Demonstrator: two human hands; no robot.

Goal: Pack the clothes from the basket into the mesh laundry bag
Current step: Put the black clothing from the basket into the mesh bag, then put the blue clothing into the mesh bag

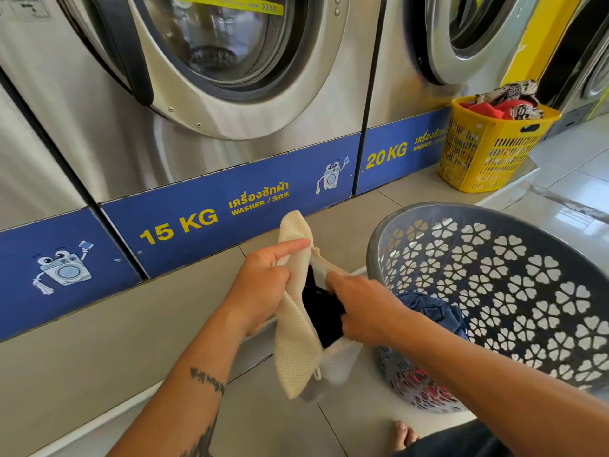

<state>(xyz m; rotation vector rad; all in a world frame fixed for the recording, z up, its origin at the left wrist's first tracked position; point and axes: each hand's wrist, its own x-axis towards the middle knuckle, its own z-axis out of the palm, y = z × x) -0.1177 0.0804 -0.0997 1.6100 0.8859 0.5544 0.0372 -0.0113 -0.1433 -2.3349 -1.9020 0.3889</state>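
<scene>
A cream mesh laundry bag [295,344] hangs upright in front of me, its zipped mouth pulled apart. My left hand [263,282] grips the bag's left edge, index finger stretched along the top. My right hand [359,308] pushes a black garment [321,311] into the opening, fingers curled on the cloth. To the right stands a round grey basket [514,265] with flower-shaped holes. A blue garment [435,311] lies inside it near my right wrist, and red cloth shows through its lower wall.
Steel washers marked 15 KG [178,225] and 20 KG [385,156] stand on a tiled step right behind the bag. A yellow basket [487,153] full of clothes sits on the step at the far right. My bare foot [405,435] is on the floor tiles below.
</scene>
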